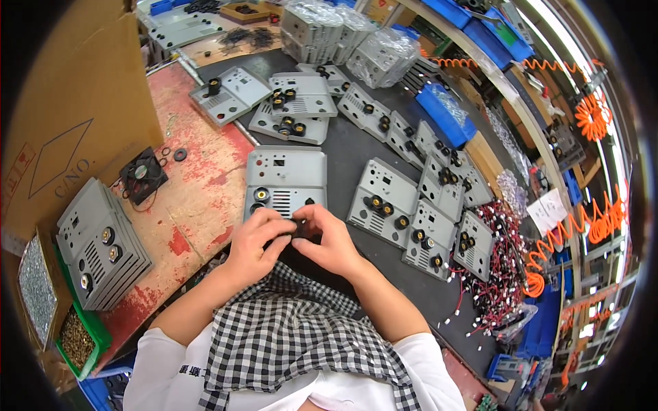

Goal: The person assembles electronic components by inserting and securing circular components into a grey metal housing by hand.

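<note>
My left hand and my right hand meet over the near edge of a grey metal panel. Both are closed, their fingertips pinching a small black part between them; its exact kind is mostly hidden by the fingers. The panel lies on the dark mat, with slots, a small rectangular cutout and black round sockets with brass-coloured centres along its left side. Another black fitting sits near the right hand's fingers.
Several similar grey panels with black sockets lie right and beyond. At left are a panel stack, black fan, cardboard box and green bin of brass pieces. Cables with white connectors heap at right.
</note>
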`<state>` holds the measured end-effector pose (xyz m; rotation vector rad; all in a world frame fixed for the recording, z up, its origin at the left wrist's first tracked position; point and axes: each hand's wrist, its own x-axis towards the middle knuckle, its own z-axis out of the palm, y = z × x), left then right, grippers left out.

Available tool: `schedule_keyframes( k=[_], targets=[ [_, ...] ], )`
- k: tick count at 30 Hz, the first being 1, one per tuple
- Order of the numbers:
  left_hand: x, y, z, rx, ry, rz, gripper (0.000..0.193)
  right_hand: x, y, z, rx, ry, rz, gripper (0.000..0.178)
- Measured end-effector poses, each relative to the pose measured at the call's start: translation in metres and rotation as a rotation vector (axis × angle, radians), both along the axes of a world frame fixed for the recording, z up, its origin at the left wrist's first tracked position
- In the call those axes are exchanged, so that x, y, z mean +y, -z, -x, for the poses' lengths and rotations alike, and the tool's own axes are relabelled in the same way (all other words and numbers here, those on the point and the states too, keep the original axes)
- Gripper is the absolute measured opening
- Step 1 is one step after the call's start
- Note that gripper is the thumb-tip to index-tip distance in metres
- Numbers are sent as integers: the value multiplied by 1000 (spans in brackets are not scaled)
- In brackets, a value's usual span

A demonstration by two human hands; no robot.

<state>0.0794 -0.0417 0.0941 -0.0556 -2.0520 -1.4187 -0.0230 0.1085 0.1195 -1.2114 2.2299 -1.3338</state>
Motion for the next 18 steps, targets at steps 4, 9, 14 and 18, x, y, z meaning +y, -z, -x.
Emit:
schedule_keyframes(
  k=[4, 9, 14, 18],
  targets=[
    [10, -1, 14, 68, 156, 61, 19, 24, -5, -3, -441, 29, 234, 41],
    [41, 13, 27, -303, 439, -1030, 15, 36, 9, -5, -361, 313, 301, 26],
    [50, 21, 21, -351, 578, -1375, 5, 35, 7, -12, 398, 398, 178, 18],
    [48, 24, 21, -335, 520, -1494, 10, 28, -5, -12, 278, 322, 219, 14]
  ],
)
